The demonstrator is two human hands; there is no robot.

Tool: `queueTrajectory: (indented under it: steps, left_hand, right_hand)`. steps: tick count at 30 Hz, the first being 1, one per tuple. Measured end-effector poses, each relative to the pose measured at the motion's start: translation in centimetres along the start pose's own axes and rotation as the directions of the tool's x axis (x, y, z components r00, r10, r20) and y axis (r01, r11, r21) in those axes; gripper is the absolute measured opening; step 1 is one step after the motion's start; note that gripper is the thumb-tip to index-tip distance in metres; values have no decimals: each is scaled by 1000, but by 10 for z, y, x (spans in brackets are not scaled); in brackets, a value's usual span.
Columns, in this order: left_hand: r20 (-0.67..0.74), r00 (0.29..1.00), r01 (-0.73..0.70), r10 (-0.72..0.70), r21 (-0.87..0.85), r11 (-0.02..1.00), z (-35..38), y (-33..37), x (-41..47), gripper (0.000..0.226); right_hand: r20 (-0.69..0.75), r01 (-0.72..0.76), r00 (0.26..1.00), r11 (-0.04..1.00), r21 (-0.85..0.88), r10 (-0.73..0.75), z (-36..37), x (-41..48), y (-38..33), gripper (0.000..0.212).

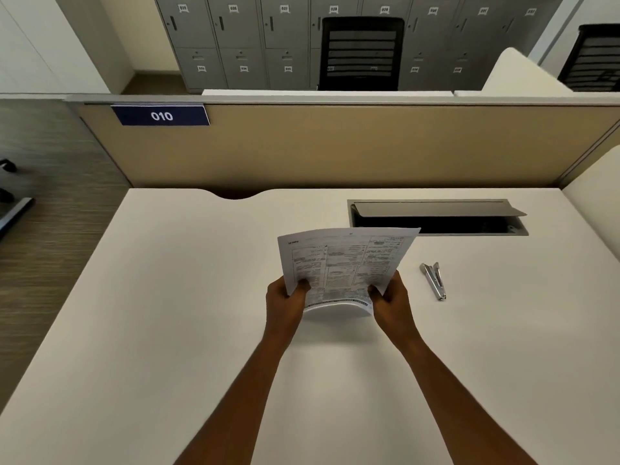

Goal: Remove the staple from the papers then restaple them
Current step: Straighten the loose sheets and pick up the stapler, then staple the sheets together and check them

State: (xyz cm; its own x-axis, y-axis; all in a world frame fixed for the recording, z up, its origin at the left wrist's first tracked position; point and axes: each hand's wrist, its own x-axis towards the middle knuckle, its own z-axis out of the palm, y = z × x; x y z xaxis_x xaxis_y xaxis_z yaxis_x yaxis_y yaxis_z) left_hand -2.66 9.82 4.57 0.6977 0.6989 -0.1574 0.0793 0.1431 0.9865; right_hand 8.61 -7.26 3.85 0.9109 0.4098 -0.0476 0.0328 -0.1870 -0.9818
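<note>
Your left hand (285, 298) and right hand (391, 298) each pinch the papers (345, 260) near their lower corners, above the desk (167, 297). The stapler (434, 280) lies to their right. The staple is too small to see, and prising it out barehanded may tear a corner.

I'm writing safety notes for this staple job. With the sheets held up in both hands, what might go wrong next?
The papers are held off the desk, bowed between the left hand and right hand; prying a staple there may tear them. The open cable hatch lies beyond, so a loose staple might fall in. The stapler lies apart on the right; reaching it leaves one hand holding them.
</note>
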Motion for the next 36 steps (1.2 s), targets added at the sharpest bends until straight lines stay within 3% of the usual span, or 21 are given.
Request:
queueTrajectory:
  steps: [5,9,19,25,29,31,33,36]
  left_hand:
    - [21,999,30,-30,34,999,-2,-10,-1,39]
    - [42,999,24,-27,78,997,-4,-10,2,27]
    - [50,999,11,-15,85,996,-2,6,4,27]
    - [42,999,-6,6,-4,1000,-6,21,10,34]
    - [-125,990,-73,64,-68,995,-18,32,9,68]
    - [-297,941,-161,159,18,987,-22,45,4,87]
    - [-439,836,-263,330,208,942,-28,61,-3,97]
    - [-460,626,-455,629,440,774,-33,94,-17,95]
  right_hand:
    - [3,17,1000,998,-58,-16,2,-2,12,42]
    - [-14,24,1000,997,-78,-25,1,0,15,39]
    - [-21,58,998,993,-104,-61,-8,4,10,22]
    - [16,240,970,948,-209,-243,-26,14,-31,13]
    - [128,423,904,812,-402,-407,-42,20,-74,12]
    - [197,468,881,724,-507,-431,-49,23,-93,13]
    - [252,478,875,654,-586,-413,-52,24,-110,16]
    - [323,487,870,543,-684,-374,-51,24,-129,14]
